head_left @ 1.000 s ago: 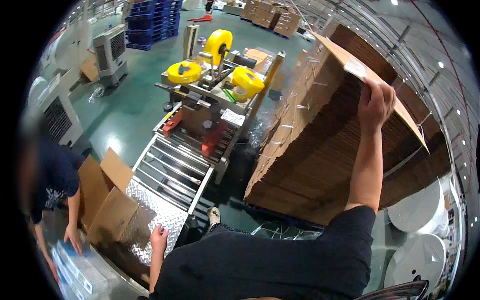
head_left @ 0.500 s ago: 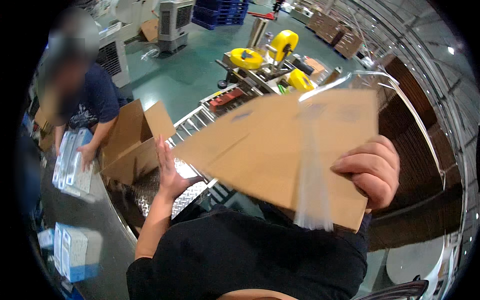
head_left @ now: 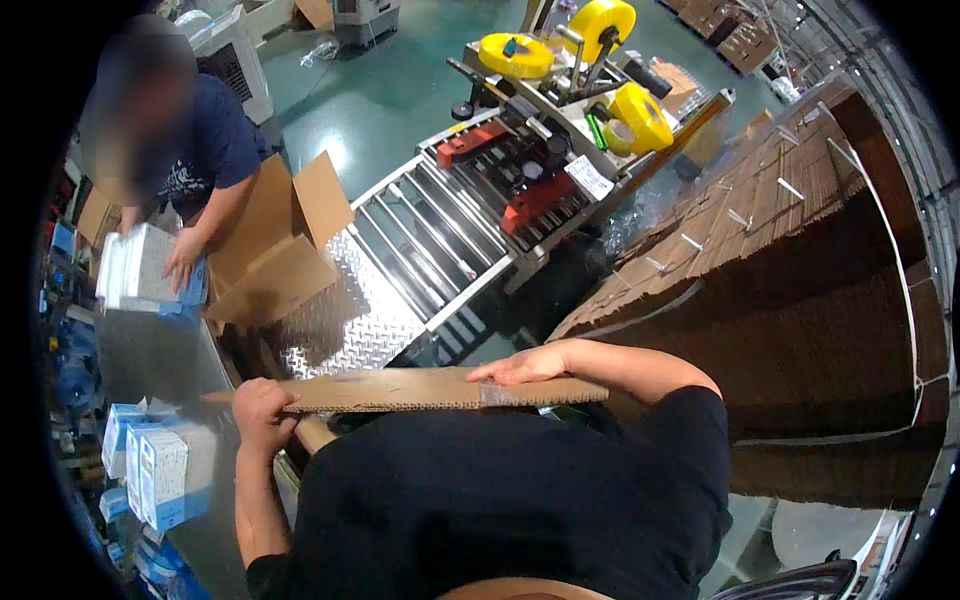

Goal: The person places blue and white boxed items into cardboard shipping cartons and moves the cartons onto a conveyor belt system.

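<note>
A flattened cardboard box [head_left: 390, 391] is held edge-up close in front of my body, running left to right. My left hand [head_left: 265, 412] is closed round its left end. On the upper edge rests my right hand [head_left: 525, 365], fingers stretched flat along the board beside a strip of clear tape [head_left: 494, 394]. The board's lower part is hidden from this angle.
An open carton [head_left: 275, 285] stands on a diamond-plate surface [head_left: 365, 325] beside a roller conveyor [head_left: 430, 235] with a taping machine. At left, a co-worker's hand [head_left: 183, 262] touches white-and-blue boxes [head_left: 150, 265]. Stacked flat cardboard [head_left: 760, 300] rises at right.
The cardboard has come down and turned edge-up before me. My left hand, open before, now grips its left end. My right hand has moved left from its side onto the upper edge.
</note>
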The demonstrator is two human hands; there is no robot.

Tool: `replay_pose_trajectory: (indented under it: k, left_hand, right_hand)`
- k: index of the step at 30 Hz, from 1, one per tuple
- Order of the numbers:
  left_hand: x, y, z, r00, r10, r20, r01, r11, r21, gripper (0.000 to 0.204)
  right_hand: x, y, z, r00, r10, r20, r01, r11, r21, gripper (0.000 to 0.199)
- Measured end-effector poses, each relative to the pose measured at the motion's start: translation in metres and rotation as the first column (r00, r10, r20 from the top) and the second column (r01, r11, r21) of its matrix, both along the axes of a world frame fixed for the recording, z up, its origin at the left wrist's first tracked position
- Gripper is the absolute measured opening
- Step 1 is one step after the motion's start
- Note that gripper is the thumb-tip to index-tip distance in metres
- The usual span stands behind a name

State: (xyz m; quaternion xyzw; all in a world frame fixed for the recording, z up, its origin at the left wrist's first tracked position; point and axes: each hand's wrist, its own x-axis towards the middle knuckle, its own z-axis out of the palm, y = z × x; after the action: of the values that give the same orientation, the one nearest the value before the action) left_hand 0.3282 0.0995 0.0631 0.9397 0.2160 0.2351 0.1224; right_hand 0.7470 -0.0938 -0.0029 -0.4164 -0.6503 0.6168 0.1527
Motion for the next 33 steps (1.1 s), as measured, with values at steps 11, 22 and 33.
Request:
replay_pose_trajectory:
  k: [11,22,33]
  left_hand:
    - [-0.009,0.032,0.004,0.972,0.231,-0.043,-0.234,0.967,-0.100,0.020]
    - [-0.040,0.036,-0.010,0.685,0.716,-0.132,-0.725,0.654,-0.216,0.019]
    - [0.031,0.057,-0.035,0.702,0.612,-0.365,-0.701,0.685,-0.199,0.025]
  right_hand:
    - [0.106,-0.092,-0.052,0.167,-0.536,0.828,0.691,0.662,0.289,0.028]
    - [0.168,-0.397,-0.113,0.236,0.356,0.904,0.938,0.157,-0.307,0.035]
    - [0.025,0.123,0.024,0.644,-0.765,0.001,0.165,0.140,0.976,0.046]
